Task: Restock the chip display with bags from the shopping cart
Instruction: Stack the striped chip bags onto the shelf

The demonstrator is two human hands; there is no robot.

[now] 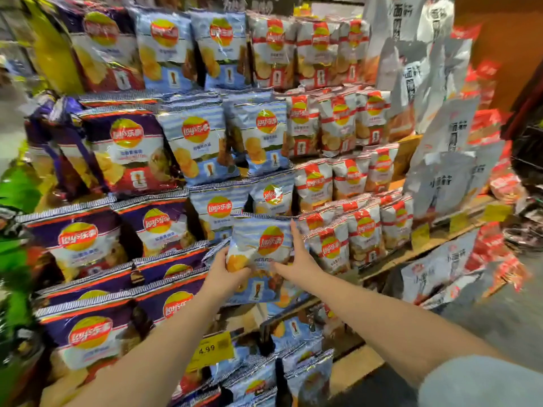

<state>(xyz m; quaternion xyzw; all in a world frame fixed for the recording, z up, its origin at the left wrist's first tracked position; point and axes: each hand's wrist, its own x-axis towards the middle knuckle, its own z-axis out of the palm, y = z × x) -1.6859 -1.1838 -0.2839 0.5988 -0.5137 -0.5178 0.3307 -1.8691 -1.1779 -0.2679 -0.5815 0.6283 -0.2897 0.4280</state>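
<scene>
My left hand (223,276) grips blue Lay's bag (260,254) at its bottom-left corner, right hand (296,259) flat vs its right edge. Yellow tag (213,349) on shelf edge: 4.99.

Bare forearms; right arm's short sleeve (482,380) is light grey-blue, plain

Both hands hold a blue chip bag (260,254) against the display (left hand (224,274) gripping, right hand (299,257) flat-fingered).
</scene>
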